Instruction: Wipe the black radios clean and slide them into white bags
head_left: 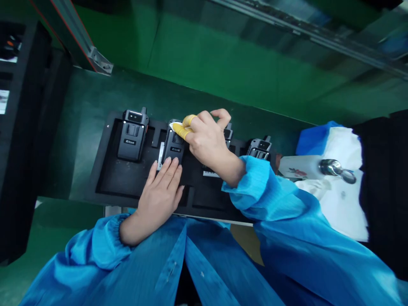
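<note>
My left hand [160, 196] lies flat, its fingertips on the lower end of a black handheld radio [174, 149] labelled Riton. Yellow finger covers are on two fingers of my right hand [207, 138], which pinches a small white cloth [172, 125] against the upper part of the same radio. Most of the cloth is hidden under those fingers. The radio lies back side up in a black foam tray [116, 187]. A matching radio [131, 138] rests to the left in the tray. Another radio [228, 132] is partly covered by my right hand, and one more radio [259, 148] sits at the right.
On the right stand a white bottle [299, 166] with a metal flip lid, white cloths [344, 148] and a blue box [314, 138]. Stacked black foam trays [28, 140] rise at the left. A metal post [81, 38] stands behind the tray on the green bench.
</note>
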### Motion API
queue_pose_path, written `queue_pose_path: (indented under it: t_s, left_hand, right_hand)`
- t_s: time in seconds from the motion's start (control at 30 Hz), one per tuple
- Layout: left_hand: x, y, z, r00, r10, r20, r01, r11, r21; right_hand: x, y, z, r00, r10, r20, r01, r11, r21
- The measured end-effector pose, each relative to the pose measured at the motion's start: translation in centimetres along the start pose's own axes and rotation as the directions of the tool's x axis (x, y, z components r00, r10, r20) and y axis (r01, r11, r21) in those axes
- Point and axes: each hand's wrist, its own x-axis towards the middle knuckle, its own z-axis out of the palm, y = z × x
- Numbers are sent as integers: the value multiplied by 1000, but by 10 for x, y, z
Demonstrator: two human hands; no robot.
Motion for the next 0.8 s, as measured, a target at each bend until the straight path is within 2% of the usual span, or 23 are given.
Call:
queue_pose_path:
  t_s: [0.1,0.23,0.33,0.47,0.53,0.67,0.8]
  left_hand:
    - [0,0,1,1000,-10,-11,10,1000,-9]
    - [-1,1,3,999,-17,-29,16,998,-55]
    - [-1,1,2,999,-10,-35,8,999,-42]
    - [0,1,0,1000,2,-17,-2,1000,-17]
    - [1,1,0,1000,-7,-7,7,1000,-28]
    - [0,2,1,1000,-23,-6,22,998,-52]
    - [-1,2,1,1000,-26,-7,26,998,-64]
  right_hand:
    - [-12,13,5,999,10,-35,-10,1000,-7]
    - [-21,26,12,983,131,-128,-132,991,-6]
    - [-13,18,10,972,166,-168,-170,985,-10]
    - [4,-5,5,990,101,-94,-103,995,-16]
    - [5,-9,5,992,106,-70,-107,994,-16]
    - [-9,5,12,982,152,-112,-154,988,-7]
    - [-16,20,15,950,210,-229,-220,975,-17]
